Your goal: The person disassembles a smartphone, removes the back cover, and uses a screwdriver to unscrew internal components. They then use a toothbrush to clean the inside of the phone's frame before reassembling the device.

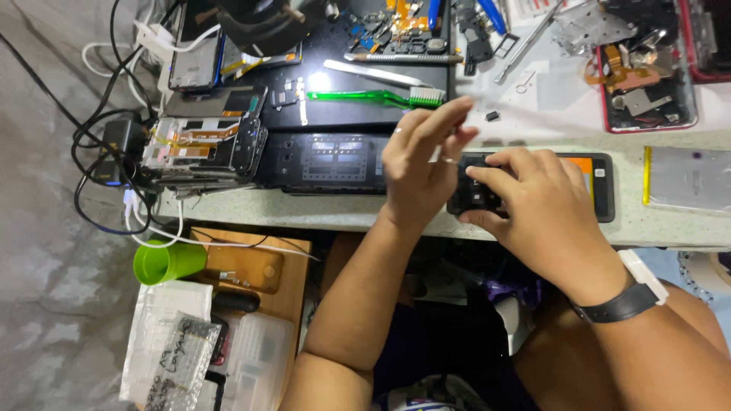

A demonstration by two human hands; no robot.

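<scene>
An opened black rectangular phone (533, 183) lying at the pale speckled desk (304, 209) edge is being pressed by the right hand (544, 217), fingers closed on it, while the left hand (419, 164) is being held just above, fingers loosely apart.

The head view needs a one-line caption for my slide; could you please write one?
Right hand presses an opened black phone on the speckled bench; left hand hovers beside a green toothbrush.

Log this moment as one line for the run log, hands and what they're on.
left hand: raised, fingers pinched over opened phone | right hand: pressing on opened phone | nearby: green toothbrush, tweezers
</scene>
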